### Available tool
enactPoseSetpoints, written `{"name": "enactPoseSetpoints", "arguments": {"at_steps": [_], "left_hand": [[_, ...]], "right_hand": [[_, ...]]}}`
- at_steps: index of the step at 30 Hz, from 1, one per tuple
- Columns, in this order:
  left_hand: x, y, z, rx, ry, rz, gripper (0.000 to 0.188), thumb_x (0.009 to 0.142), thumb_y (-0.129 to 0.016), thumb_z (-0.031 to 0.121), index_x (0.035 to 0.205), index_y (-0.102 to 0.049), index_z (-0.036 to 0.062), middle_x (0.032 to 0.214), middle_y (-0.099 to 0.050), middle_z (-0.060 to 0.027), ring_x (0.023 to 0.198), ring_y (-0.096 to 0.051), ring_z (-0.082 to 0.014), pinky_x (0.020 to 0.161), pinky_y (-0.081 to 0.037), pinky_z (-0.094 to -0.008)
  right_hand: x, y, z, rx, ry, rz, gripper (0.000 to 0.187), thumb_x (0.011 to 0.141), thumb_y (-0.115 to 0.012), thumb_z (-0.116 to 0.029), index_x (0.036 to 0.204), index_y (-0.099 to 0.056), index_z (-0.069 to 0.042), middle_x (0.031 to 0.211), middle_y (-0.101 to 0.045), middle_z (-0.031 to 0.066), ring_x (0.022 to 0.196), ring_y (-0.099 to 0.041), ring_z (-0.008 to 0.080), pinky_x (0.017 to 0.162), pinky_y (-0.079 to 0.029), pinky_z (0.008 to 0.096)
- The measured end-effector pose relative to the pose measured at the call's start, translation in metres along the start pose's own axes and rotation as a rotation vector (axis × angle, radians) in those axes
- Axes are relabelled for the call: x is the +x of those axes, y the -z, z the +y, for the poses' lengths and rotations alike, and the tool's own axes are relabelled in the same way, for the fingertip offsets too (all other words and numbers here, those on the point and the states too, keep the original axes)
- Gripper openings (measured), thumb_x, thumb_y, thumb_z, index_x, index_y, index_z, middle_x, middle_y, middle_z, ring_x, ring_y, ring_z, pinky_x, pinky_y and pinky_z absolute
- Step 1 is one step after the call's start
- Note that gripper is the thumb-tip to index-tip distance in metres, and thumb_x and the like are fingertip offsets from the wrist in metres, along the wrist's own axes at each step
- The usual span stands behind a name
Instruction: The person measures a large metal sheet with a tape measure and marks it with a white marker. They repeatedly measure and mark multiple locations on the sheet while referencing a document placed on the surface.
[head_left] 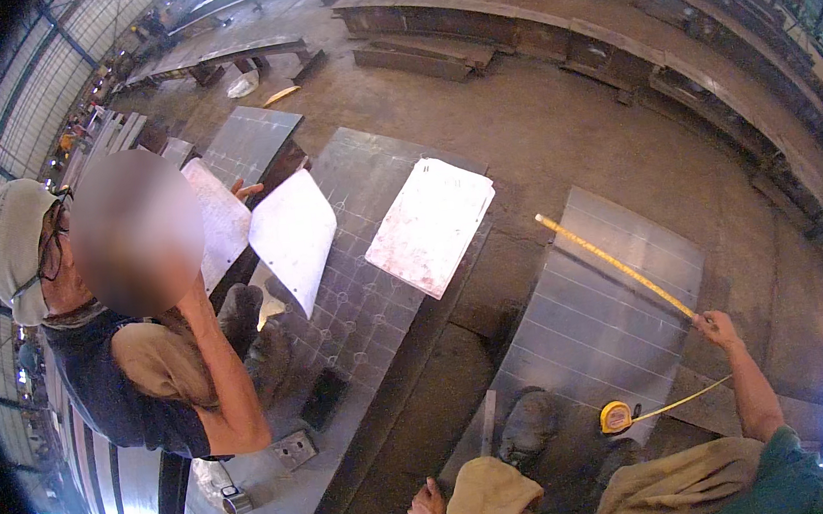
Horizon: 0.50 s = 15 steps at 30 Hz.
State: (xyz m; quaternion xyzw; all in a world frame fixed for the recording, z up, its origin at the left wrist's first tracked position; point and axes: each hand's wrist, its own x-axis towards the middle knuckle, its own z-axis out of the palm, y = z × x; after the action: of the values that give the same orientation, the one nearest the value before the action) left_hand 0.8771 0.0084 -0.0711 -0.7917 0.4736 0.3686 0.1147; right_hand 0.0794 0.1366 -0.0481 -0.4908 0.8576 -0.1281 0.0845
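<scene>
My right hand (716,328) is closed on the yellow blade of a tape measure (618,265). From my fingers the blade runs slantwise to the far left across a grey steel plate (579,325) marked with thin white lines. Nearer to me, the yellow tape case (616,417) lies on the same plate, with more blade running out to the right. Beside my left knee, my left hand (428,506) has its fingers curled near the plate's left edge; what they hold, if anything, is hidden. A narrow metal strip (489,423) lies next to my shoe (527,423).
A co-worker (156,354) crouches at the left, holding paper sheets (296,241). Another paper stack (431,227) rests on a second plate (362,167) marked with circles. A dark phone-like slab (324,399) and a small metal block (295,450) lie there. Long steel beams (539,38) stand beyond.
</scene>
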Motion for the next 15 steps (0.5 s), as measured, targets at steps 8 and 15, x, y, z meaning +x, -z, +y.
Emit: {"name": "enactPoseSetpoints", "arguments": {"at_steps": [8, 15], "left_hand": [[-0.003, 0.005, 0.017, 0.02, 0.022, -0.07, 0.067, 0.1, -0.031, 0.06, 0.119, -0.069, 0.0091, 0.12, -0.066, -0.0226, 0.119, -0.057, -0.0448, 0.107, -0.024, -0.0699], [-0.014, 0.023, 0.006, 0.011, 0.107, -0.074, 0.067, 0.099, -0.031, 0.061, 0.125, -0.066, 0.0104, 0.128, -0.063, -0.0228, 0.126, -0.053, -0.0447, 0.11, -0.016, -0.0724]], "right_hand": [[-0.002, 0.003, 0.047, -0.166, -0.021, 0.049, 0.061, 0.089, -0.061, -0.06, 0.088, -0.07, 0.0, 0.071, -0.066, 0.0157, 0.066, -0.064, 0.0316, 0.066, -0.049, 0.0404], [0.003, -0.016, -0.006, -0.049, -0.271, -0.278, 0.062, 0.09, -0.062, -0.059, 0.101, -0.068, 0.002, 0.092, -0.066, 0.0204, 0.088, -0.063, 0.0383, 0.078, -0.05, 0.0414]]}}
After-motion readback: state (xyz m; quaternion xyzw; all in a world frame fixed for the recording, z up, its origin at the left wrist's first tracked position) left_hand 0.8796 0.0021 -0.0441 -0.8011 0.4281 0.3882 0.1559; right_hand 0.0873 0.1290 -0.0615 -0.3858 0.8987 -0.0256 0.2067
